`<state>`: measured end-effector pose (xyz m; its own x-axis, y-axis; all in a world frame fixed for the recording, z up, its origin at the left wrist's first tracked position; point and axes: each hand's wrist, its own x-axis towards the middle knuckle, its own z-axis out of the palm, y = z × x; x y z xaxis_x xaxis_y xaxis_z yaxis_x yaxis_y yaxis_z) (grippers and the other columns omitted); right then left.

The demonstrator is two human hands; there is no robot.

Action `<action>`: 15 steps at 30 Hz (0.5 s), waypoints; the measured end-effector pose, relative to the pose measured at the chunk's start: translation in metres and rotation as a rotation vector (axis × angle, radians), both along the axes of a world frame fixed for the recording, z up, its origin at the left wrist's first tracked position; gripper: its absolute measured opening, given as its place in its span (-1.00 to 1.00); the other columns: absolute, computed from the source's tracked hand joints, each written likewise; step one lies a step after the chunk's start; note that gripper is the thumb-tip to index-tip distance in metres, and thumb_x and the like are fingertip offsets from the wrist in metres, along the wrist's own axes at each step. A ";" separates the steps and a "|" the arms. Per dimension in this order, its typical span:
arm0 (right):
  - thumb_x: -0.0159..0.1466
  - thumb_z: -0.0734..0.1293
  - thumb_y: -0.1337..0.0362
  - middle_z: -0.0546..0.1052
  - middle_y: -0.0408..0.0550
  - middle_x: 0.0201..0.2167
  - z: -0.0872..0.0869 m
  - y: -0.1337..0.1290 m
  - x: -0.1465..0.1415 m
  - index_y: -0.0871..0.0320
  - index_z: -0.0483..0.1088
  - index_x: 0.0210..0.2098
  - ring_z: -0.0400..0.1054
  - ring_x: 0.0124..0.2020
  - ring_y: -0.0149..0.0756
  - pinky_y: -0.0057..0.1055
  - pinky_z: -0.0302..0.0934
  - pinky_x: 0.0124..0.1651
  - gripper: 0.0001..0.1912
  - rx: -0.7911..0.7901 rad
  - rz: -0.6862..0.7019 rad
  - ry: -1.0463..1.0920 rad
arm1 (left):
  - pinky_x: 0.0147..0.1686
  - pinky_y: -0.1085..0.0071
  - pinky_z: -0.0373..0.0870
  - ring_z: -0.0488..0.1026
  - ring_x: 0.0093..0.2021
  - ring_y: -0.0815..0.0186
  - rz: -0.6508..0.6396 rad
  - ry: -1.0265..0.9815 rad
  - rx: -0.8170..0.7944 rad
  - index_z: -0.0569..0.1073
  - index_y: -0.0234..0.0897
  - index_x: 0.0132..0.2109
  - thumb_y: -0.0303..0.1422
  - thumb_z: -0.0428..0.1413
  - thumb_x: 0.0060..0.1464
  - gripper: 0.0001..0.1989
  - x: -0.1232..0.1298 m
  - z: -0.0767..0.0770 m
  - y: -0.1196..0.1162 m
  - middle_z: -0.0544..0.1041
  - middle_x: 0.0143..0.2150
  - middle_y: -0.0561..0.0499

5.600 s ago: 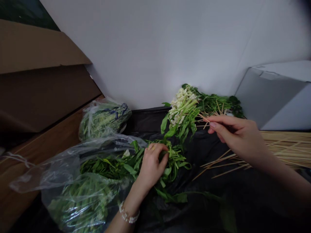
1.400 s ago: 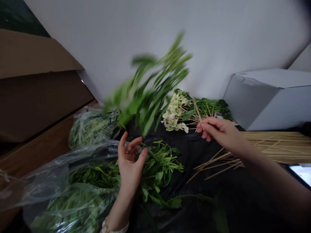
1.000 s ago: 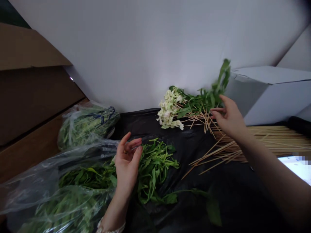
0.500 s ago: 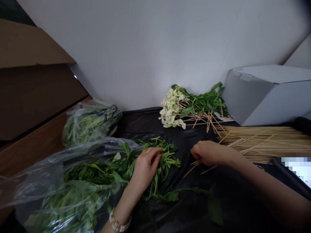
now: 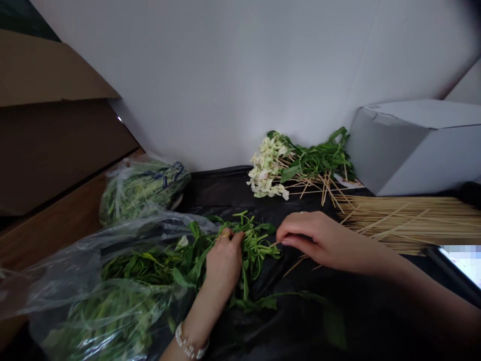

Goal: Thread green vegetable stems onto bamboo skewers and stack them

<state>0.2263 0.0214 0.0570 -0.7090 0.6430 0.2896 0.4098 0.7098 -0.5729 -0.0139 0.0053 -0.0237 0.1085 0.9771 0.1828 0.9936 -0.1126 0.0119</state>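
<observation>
My left hand [image 5: 224,258] is closed on stems in a pile of leafy greens [image 5: 259,245], its fingertips partly hidden among the leaves. My right hand [image 5: 311,235] pinches a thin bamboo skewer [image 5: 275,244] between thumb and fingers. One end of that skewer points left at the cut ends of the greens. Under my right hand, a couple of loose skewers [image 5: 293,266] lie on the black plastic sheet [image 5: 221,193]. A large bundle of bamboo skewers [image 5: 409,215] lies to the right, behind my right forearm.
Skewered greens [image 5: 319,158] and pale leaf pieces [image 5: 267,168] are heaped by the wall, beside a white box [image 5: 391,145]. Clear bags of greens [image 5: 145,188] stand left, near a cardboard box [image 5: 56,145]. A lit phone [image 5: 460,265] is at the right edge.
My right hand has moved left from the loose skewers to the greens, now with one skewer pinched in it. My left hand has closed down further into the greens.
</observation>
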 end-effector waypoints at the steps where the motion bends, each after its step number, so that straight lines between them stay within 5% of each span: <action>1: 0.36 0.22 0.35 0.54 -0.14 -0.29 0.005 -0.005 -0.002 0.13 0.43 -0.24 0.38 -0.26 -0.40 -0.47 0.18 -0.18 -0.86 0.011 -0.030 0.071 | -0.32 0.38 0.39 0.51 -0.27 0.22 0.014 -0.003 -0.003 0.51 -0.12 0.02 -0.41 -0.07 0.27 -0.69 0.000 0.000 0.000 0.51 -0.13 -0.09; 5: 0.36 0.22 0.35 0.54 -0.15 -0.28 0.010 -0.009 -0.003 0.12 0.42 -0.20 0.39 -0.28 -0.43 -0.51 0.21 -0.21 -0.86 0.003 -0.117 0.192 | -0.25 0.37 0.38 0.51 -0.19 0.20 -0.005 -0.074 -0.024 0.51 -0.15 -0.07 -0.34 0.00 0.25 -0.79 -0.002 0.003 0.001 0.52 -0.15 -0.06; 15: 0.33 0.25 0.41 0.56 -0.17 -0.27 -0.027 0.017 -0.002 0.13 0.45 -0.19 0.41 -0.28 -0.44 -0.49 0.22 -0.19 -0.85 -0.024 -0.136 0.105 | -0.10 0.27 0.37 0.45 -0.08 0.10 -0.043 -0.028 0.009 0.54 -0.20 -0.10 -0.42 -0.02 0.25 -0.75 -0.008 -0.001 0.003 0.54 -0.19 -0.11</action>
